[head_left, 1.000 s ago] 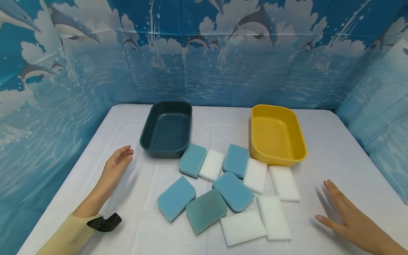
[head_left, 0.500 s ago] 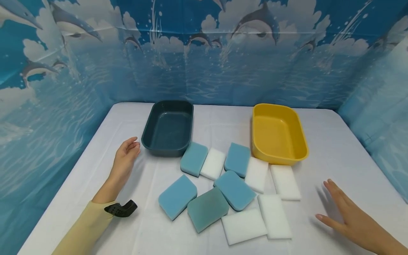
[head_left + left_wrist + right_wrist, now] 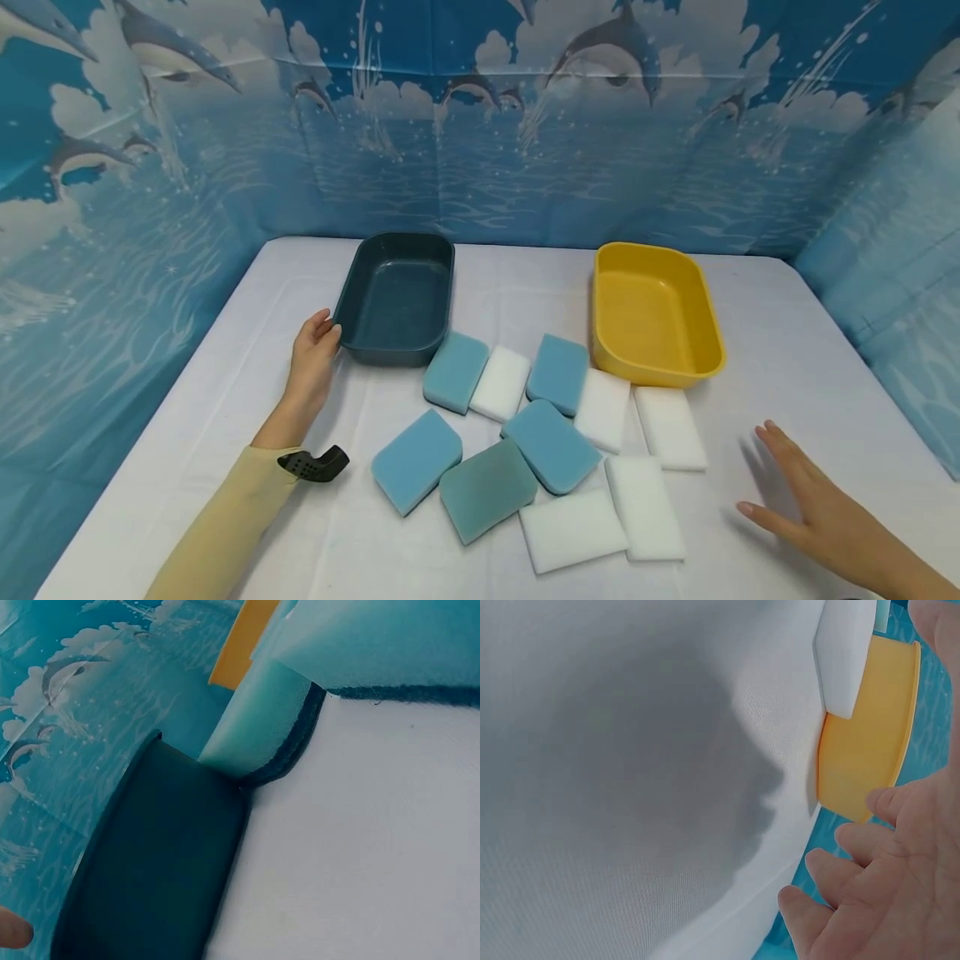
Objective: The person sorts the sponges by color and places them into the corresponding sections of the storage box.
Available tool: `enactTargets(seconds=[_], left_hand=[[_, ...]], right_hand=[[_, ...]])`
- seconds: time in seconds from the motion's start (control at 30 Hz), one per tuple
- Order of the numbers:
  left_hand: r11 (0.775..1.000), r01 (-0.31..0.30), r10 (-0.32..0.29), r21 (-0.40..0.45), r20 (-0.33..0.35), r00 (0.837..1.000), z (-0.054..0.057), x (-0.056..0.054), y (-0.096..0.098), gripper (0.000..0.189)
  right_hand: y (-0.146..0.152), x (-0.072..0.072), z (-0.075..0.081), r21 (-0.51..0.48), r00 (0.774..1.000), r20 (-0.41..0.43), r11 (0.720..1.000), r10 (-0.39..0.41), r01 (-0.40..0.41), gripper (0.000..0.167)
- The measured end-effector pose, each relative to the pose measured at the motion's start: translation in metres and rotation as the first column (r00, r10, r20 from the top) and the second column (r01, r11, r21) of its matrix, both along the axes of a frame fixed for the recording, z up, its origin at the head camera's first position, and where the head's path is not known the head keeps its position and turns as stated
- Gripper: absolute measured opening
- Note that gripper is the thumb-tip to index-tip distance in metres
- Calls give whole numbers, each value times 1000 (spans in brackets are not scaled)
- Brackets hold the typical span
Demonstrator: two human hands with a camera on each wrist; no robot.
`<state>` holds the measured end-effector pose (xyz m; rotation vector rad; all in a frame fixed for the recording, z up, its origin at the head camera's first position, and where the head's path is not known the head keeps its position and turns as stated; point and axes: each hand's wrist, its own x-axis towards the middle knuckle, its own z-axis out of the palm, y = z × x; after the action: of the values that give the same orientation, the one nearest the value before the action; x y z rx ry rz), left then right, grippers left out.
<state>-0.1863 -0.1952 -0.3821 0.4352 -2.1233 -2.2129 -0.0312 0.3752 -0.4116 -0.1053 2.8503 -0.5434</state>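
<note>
Dark teal tray, round-cornered, deep-walled, smooth; stands just beside the left hand, at its fingertips. Blue-green sponges and white sponges lie between the hands. Change: left hand, a second ago short of the tray, now reaches its rim. Left fingers loosely bent, touching the rim; right hand spread wide, thumb apart, holding nothing.

Dark tray partly past left wrist view's bottom edge
</note>
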Motion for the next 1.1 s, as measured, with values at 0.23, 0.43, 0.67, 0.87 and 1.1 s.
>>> enactTargets(seconds=[0.23, 0.43, 0.67, 0.87, 1.1], left_hand=[[999, 6, -6, 47, 4, 1000, -8, -7, 2, 54], [998, 35, -35, 61, -7, 999, -11, -7, 2, 55], [996, 74, -72, 44, -33, 997, -13, -6, 1, 55], [996, 82, -80, 32, -47, 996, -13, -5, 2, 55], [996, 85, -83, 25, -54, 995, -14, -5, 3, 55]], right_hand=[[-1, 3, 1, -17, 1000, -24, 1000, 14, -14, 101], [-5, 5, 3, -32, 999, -42, 999, 21, -23, 100], [-8, 7, 3, -28, 998, -52, 999, 21, -23, 101], [-10, 8, 8, -54, 999, -41, 998, 16, -18, 99], [-12, 11, 10, -56, 999, -44, 998, 19, -21, 97]])
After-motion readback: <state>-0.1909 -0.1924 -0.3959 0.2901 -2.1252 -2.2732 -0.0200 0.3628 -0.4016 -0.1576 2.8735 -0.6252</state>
